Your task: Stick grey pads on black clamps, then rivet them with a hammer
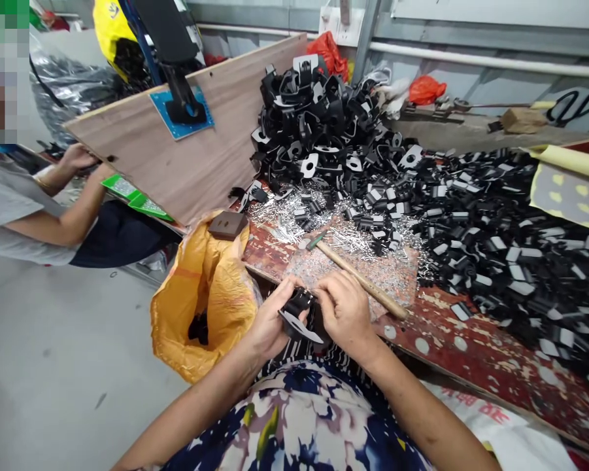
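My left hand (pixel 270 320) grips a black metal bracket (pixel 298 314) with a light flat tab, held just in front of my lap at the table's near edge. My right hand (pixel 346 307) is closed in a pinch on the same bracket from the right side, fingers curled over its top. Just beyond my hands lies a wooden-handled hammer (pixel 357 278) on a speckled pad (pixel 372 271), beside a scatter of small silver pins (pixel 294 219).
A big heap of black brackets (pixel 318 121) and smaller black clips (pixel 495 222) covers the worn red table (pixel 471 353). An orange sack (pixel 206 294) stands open at my left. A wooden board (pixel 196 144) separates another person's hand (pixel 78 157) at far left.
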The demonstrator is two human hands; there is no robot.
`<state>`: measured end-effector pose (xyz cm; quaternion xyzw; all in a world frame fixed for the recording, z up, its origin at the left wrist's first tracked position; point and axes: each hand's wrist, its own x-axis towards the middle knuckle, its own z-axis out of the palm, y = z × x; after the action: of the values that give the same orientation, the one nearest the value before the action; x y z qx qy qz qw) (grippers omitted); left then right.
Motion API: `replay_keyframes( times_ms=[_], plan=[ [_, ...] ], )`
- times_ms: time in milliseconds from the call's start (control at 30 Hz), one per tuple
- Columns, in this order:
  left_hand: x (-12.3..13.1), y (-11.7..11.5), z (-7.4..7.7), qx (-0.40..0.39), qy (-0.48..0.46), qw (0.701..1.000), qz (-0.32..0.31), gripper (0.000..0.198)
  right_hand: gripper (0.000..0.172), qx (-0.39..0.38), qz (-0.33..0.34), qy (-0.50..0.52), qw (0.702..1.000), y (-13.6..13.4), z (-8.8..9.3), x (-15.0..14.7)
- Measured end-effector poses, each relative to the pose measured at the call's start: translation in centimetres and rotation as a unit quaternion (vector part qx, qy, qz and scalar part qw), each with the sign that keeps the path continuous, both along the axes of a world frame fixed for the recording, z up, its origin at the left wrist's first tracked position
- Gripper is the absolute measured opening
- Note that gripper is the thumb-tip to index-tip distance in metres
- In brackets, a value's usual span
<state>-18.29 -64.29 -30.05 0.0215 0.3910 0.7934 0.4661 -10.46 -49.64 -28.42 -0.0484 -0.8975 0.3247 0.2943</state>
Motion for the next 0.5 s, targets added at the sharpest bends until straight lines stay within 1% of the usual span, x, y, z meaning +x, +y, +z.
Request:
replay_keyframes(
  times_ms=[100, 167, 200, 233, 300, 333, 367, 400, 433, 467, 500],
  plan=[
    [-0.2, 0.2, 0.8, 0.009, -0.006, 0.999, -0.031, 0.034, 0.019, -0.054, -0.059, 0.039, 0.996, 2.1, 0.0, 0.7],
    [-0.3, 0.3, 1.2, 0.011, -0.007, 0.999, -0.039, 0.034, 0.016, -0.093, -0.120, 0.055, 0.987, 4.1, -0.1, 2.2],
    [-0.4, 0.2, 1.3, 0.007, -0.005, 0.999, -0.038, 0.034, 0.016, -0.106, -0.139, 0.047, 0.983, 5.1, -0.1, 3.3],
    [-0.6, 0.0, 1.5, -0.003, 0.001, 0.999, -0.037, 0.035, 0.019, -0.112, -0.142, 0.026, 0.983, 5.8, -0.1, 4.7],
    [-1.2, -1.1, 1.8, -0.043, 0.037, 0.998, -0.023, 0.039, 0.032, -0.099, -0.100, -0.039, 0.989, 6.6, 0.0, 8.0],
    [-1.7, -2.0, 2.0, -0.073, 0.077, 0.994, -0.008, 0.042, 0.039, -0.085, -0.075, -0.070, 0.991, 6.5, 0.1, 9.7],
    [-2.5, -3.3, 2.1, -0.116, 0.131, 0.985, 0.016, 0.044, 0.043, -0.071, -0.059, -0.093, 0.991, 6.3, 0.3, 11.4],
    [-3.5, -4.8, 2.2, -0.160, 0.205, 0.964, 0.047, 0.046, 0.045, -0.059, -0.057, -0.106, 0.991, 5.9, 0.4, 12.9],
    [-4.6, -6.5, 2.3, -0.229, 0.294, 0.925, 0.079, 0.044, 0.043, -0.050, -0.067, -0.113, 0.990, 5.5, 0.6, 14.3],
    [-5.9, -8.4, 2.3, -0.320, 0.383, 0.860, 0.109, 0.039, 0.038, -0.043, -0.081, -0.117, 0.989, 5.1, 0.8, 15.3],
    [-7.3, -10.2, 2.2, -0.400, 0.461, 0.784, 0.115, 0.037, 0.033, -0.037, -0.095, -0.120, 0.988, 4.9, 0.9, 15.9]
  ],
)
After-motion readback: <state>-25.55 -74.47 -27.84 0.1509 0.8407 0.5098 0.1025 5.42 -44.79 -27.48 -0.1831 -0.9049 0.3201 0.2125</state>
